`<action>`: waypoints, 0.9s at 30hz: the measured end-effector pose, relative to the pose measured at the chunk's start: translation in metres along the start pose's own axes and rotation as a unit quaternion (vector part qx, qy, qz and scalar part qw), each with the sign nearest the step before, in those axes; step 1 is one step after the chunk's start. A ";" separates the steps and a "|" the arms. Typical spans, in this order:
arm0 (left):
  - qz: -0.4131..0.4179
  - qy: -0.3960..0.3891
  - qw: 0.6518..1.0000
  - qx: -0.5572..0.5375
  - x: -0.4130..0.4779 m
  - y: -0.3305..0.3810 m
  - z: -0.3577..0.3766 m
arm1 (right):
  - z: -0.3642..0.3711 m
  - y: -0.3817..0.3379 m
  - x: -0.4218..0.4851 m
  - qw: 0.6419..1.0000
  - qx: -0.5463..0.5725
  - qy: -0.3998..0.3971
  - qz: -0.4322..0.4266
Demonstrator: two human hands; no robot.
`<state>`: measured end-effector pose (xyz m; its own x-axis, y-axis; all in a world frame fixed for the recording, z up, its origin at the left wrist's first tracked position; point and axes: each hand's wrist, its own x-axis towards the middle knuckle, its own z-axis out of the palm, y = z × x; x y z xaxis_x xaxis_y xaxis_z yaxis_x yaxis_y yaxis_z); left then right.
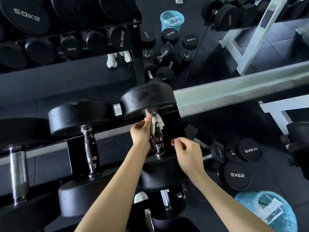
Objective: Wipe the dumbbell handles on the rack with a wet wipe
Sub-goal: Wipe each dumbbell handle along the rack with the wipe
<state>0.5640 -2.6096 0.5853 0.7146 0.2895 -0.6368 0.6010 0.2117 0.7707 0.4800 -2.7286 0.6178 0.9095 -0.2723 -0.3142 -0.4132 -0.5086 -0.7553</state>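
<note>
left hand (141,133) grip pinching crumpled white wet wipe (158,122) against knurled metal dumbbell handle (158,142) | right hand (188,155) grip loose, holding nothing | round black rubber heads (147,97) crowd either end

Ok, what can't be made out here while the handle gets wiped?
Head view only.
1. Underside of the handle: hidden by the wipe and left hand.
2. Right hand: whether its curled fingers pinch anything, too small to tell.
3. Dumbbell's near head: partly behind both forearms.
4. Bin contents: blurred, cut off by the bottom edge.
</note>
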 end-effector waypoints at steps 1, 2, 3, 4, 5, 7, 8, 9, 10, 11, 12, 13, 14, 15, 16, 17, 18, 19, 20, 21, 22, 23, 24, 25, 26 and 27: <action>0.024 -0.006 1.000 0.014 0.000 -0.002 0.000 | 0.000 -0.001 0.000 1.000 -0.002 0.001 -0.001; 0.046 -0.021 0.998 0.034 -0.001 -0.005 -0.001 | 0.000 -0.001 -0.001 1.000 -0.004 0.003 -0.002; 0.067 -0.032 0.996 0.057 -0.002 -0.009 -0.003 | 0.000 -0.002 -0.001 1.000 -0.007 0.005 -0.002; 0.081 -0.042 0.993 0.075 -0.004 -0.012 -0.005 | 0.000 -0.002 -0.001 1.000 -0.009 0.007 -0.002; 0.090 -0.050 0.991 0.080 -0.005 -0.014 -0.007 | 0.000 -0.002 -0.001 1.000 -0.009 0.008 -0.002; 0.070 -0.083 0.992 0.068 -0.009 -0.013 -0.010 | -0.001 -0.002 -0.001 1.000 -0.005 0.006 -0.001; 0.065 -0.101 0.991 0.058 -0.010 -0.013 -0.012 | -0.001 -0.002 -0.001 1.000 -0.004 0.004 0.000; 0.067 -0.125 0.988 0.053 -0.010 -0.014 -0.014 | -0.001 -0.001 -0.001 1.000 -0.003 0.002 0.000; 0.068 -0.146 0.985 0.059 -0.009 -0.015 -0.016 | -0.001 -0.001 -0.001 1.000 -0.002 0.000 0.000; 0.076 -0.151 0.983 0.070 -0.007 -0.018 -0.018 | -0.002 -0.001 -0.001 1.000 0.000 -0.001 0.001; 0.074 -0.148 0.983 0.077 -0.004 -0.020 -0.020 | -0.002 0.000 -0.001 1.000 0.000 -0.001 0.000; 0.073 -0.135 0.984 0.086 -0.003 -0.021 -0.020 | -0.001 0.000 -0.001 1.000 -0.001 0.000 -0.003; 0.071 -0.110 0.988 0.087 0.000 -0.022 -0.020 | -0.001 0.000 -0.001 1.000 -0.002 0.003 -0.006; 0.080 -0.099 0.988 0.084 0.002 -0.023 -0.019 | -0.001 0.001 -0.001 1.000 -0.003 0.006 -0.007; 0.081 -0.082 0.990 0.074 0.003 -0.023 -0.017 | 0.000 0.001 0.000 1.000 -0.003 0.007 -0.007; 0.078 -0.066 0.993 0.063 0.004 -0.021 -0.014 | 0.000 0.001 0.000 1.000 -0.004 0.008 -0.008; 0.069 -0.059 0.994 0.055 0.001 -0.017 -0.011 | 0.000 0.002 0.000 1.000 -0.005 0.008 -0.009; 0.067 -0.048 0.995 0.052 0.000 -0.015 -0.007 | 0.000 0.002 0.001 1.000 -0.005 0.007 -0.011; 0.059 -0.042 0.996 0.046 -0.001 -0.011 -0.004 | 0.000 0.003 0.001 1.000 -0.002 0.005 -0.015; 0.046 -0.033 0.998 0.030 0.001 -0.010 -0.001 | 0.001 0.003 0.001 1.000 0.002 0.003 -0.017; 0.029 -0.025 0.999 0.010 0.004 -0.008 0.002 | 0.001 0.003 0.001 1.000 0.007 0.000 -0.017; 0.013 -0.023 1.000 -0.009 0.007 -0.006 0.004 | 0.001 0.003 0.001 1.000 0.010 -0.002 -0.016; -0.006 -0.026 0.999 -0.033 0.009 -0.004 0.004 | 0.000 0.003 0.001 1.000 0.013 -0.004 -0.015; -0.026 -0.036 0.997 -0.064 0.010 -0.003 0.003 | 0.000 0.003 0.001 1.000 0.016 -0.006 -0.013; -0.050 -0.052 0.993 -0.094 0.010 -0.001 0.001 | -0.001 0.003 0.001 1.000 0.018 -0.007 -0.012; -0.063 -0.067 0.989 -0.117 0.012 -0.003 0.000 | -0.001 0.003 0.000 1.000 0.015 -0.008 -0.011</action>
<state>0.5706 -2.6065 0.5757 0.6896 0.1244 -0.7134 0.6003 0.4529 0.6592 0.4789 -2.7313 0.6159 0.9189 -0.2478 -0.3071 -0.3922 -0.4886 -0.7794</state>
